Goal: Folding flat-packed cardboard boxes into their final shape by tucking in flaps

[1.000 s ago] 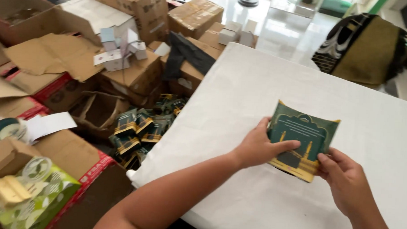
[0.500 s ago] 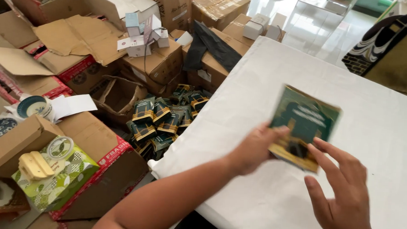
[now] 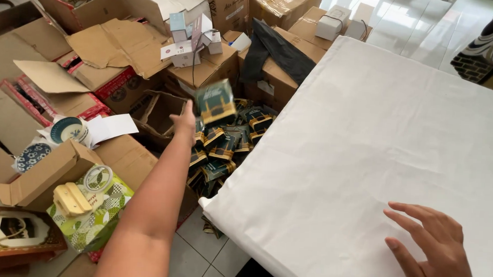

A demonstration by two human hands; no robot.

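Observation:
My left hand (image 3: pixel 185 123) is stretched out to the left of the table, over a heap of green-and-gold packets (image 3: pixel 224 146) on the floor. One green-and-gold packet (image 3: pixel 215 101) is blurred in the air just beyond its fingertips, apart from the grip. My right hand (image 3: pixel 435 250) hovers with fingers spread and nothing in it, low over the near right part of the white-covered table (image 3: pixel 366 137).
Cardboard boxes (image 3: pixel 199 71) crowd the floor to the left, some open, with small white boxes (image 3: pixel 184 41) on top. A green patterned box with tape rolls (image 3: pixel 89 196) stands near left. A dark cloth (image 3: pixel 271 52) drapes over boxes by the table's far corner.
My left hand swung the packet off the table and out to the left over the floor heap. My right hand let go and stayed low at the table's near side.

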